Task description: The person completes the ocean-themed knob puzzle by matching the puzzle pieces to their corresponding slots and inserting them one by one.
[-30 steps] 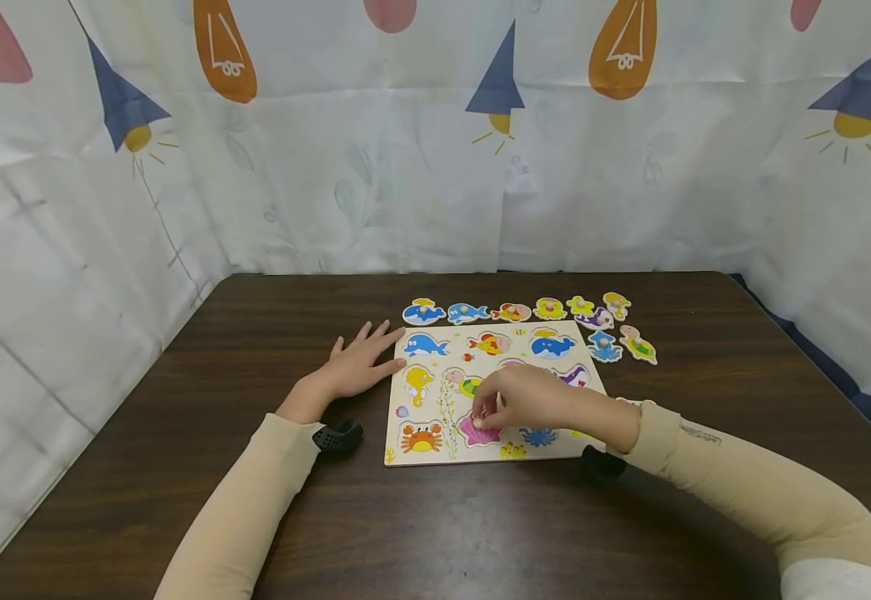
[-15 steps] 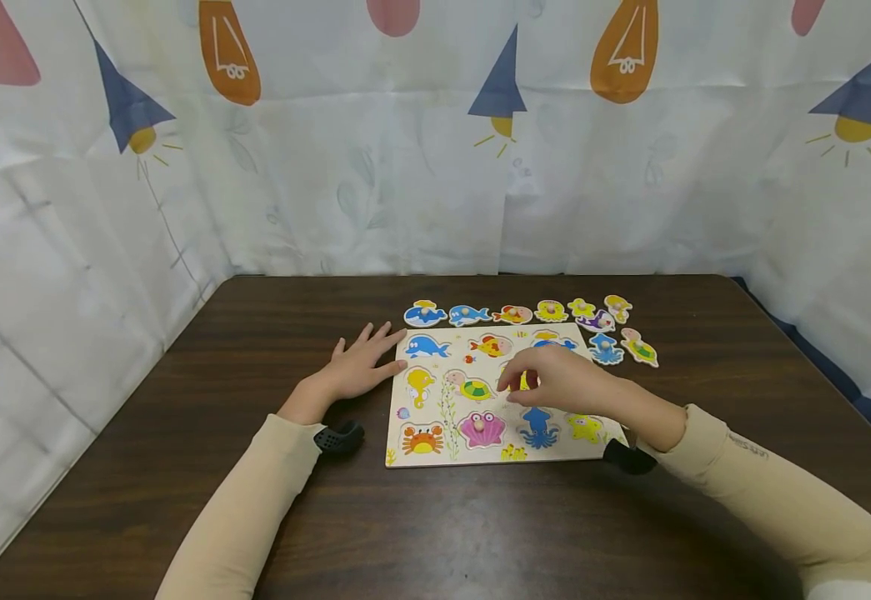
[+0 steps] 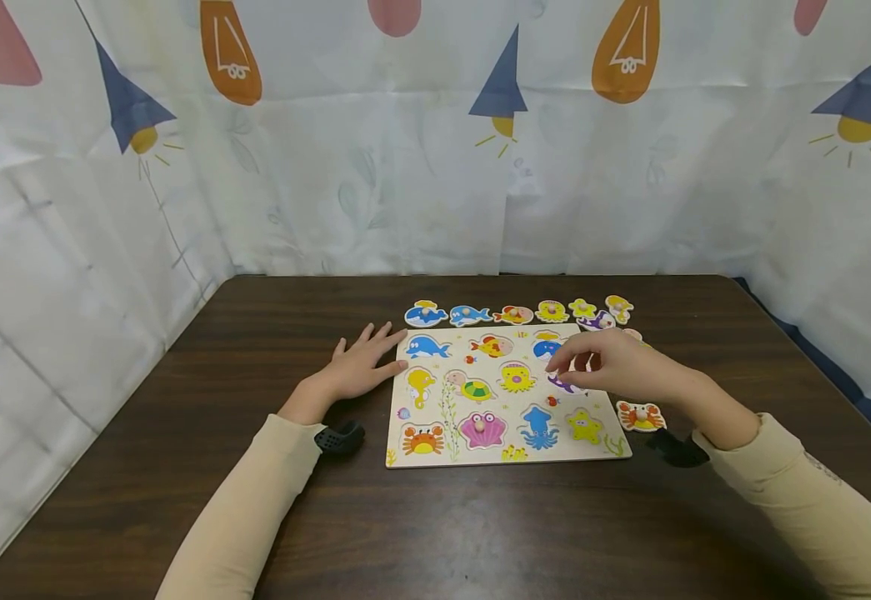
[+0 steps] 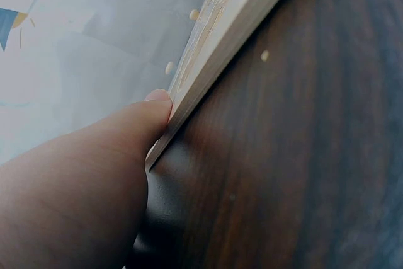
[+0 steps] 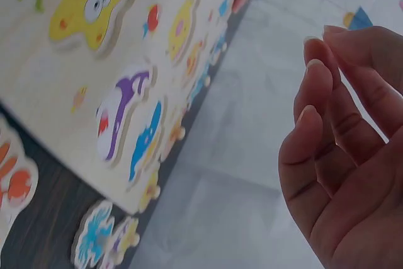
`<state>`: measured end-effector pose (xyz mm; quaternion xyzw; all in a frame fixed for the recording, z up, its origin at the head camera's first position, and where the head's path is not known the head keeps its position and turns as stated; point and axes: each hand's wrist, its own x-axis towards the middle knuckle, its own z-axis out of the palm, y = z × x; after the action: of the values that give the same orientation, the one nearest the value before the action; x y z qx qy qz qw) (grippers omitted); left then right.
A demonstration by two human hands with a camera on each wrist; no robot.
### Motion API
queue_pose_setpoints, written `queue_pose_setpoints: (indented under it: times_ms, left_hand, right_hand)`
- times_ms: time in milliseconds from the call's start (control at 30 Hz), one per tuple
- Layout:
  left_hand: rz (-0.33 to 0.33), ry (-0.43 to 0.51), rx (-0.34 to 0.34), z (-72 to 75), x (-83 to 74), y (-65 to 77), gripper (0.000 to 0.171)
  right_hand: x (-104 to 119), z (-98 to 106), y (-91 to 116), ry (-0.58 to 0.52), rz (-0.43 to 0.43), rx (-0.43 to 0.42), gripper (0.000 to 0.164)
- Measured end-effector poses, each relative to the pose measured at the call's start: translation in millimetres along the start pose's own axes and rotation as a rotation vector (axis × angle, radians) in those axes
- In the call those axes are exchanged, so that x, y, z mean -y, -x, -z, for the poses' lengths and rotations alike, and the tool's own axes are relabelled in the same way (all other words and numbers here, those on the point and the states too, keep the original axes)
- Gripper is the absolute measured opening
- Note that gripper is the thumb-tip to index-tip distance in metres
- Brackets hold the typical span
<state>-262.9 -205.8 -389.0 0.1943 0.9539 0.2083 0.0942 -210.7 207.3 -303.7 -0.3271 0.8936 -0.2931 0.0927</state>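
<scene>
A wooden peg puzzle board (image 3: 435, 461) with sea-animal pictures lies flat on the table. The pink shell piece (image 3: 483, 431) sits in its recess in the bottom row. My left hand (image 3: 352, 367) lies with fingers spread at the board's left side, and its thumb (image 4: 154, 108) touches the board's edge. Over the right part of the board hovers my right hand (image 3: 618, 362), fingers loosely bent and holding nothing. It partly hides the purple-fish recess (image 5: 123, 114) in the head view. A crab piece (image 3: 641, 416) lies just right of the board.
Along the board's far edge lie several loose knobbed pieces, among them a whale (image 3: 425, 315), a blue dolphin (image 3: 469, 315), a red-and-yellow fish (image 3: 513, 314) and a yellow octopus (image 3: 552, 312). A blue squid piece (image 5: 94, 234) lies near the far right corner. A patterned curtain (image 3: 435, 183) hangs behind the table.
My right hand has let go of the pink shell piece, lifted, and moved right and away from me across the board. My left hand stays where it was.
</scene>
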Motion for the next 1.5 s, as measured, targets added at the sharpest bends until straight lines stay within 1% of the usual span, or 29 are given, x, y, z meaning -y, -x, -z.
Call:
queue_pose_setpoints:
  times_ms: [167, 333, 533, 767, 967, 1100, 1267, 1500]
  left_hand:
    - [0.003, 0.001, 0.002, -0.5, -0.3, 0.9, 0.072]
    - [0.005, -0.004, -0.006, -0.4, 0.2, 1.1, 0.072]
    - [0.005, -0.009, -0.009, 0.6, -0.4, 1.0, 0.072]
    - [-0.001, -0.001, -0.011, 0.7, -0.2, 0.6, 0.071]
    - [-0.002, -0.003, -0.014, 0.9, 0.9, 0.5, 0.072]
    - [-0.004, -0.007, -0.018, 0.1, 1.9, 0.3, 0.072]
    - [-0.004, -0.007, -0.018, 0.3, 2.2, -0.1, 0.072]
    - [-0.005, -0.008, -0.007, 0.3, 0.7, 0.3, 0.072]
  right_hand:
    - [-9.9, 11.9, 14.7, 0.019, -0.04, -0.037, 0.02]
    - [-22.0, 20.9, 26.7, -0.012, -0.065, -0.019, 0.02]
    - [-36.3, 25.7, 35.5, -0.057, -0.089, 0.035, 0.02]
    - [-57.0, 27.9, 44.8, -0.145, -0.111, 0.133, 0.018]
    - [-75.0, 26.7, 51.3, -0.226, -0.126, 0.183, 0.022]
    - [-84.7, 24.7, 53.2, -0.233, -0.131, 0.218, 0.021]
    - [-91.4, 19.9, 53.5, -0.243, -0.147, 0.273, 0.021]
    - [-94.5, 15.4, 53.0, -0.269, -0.173, 0.315, 0.016]
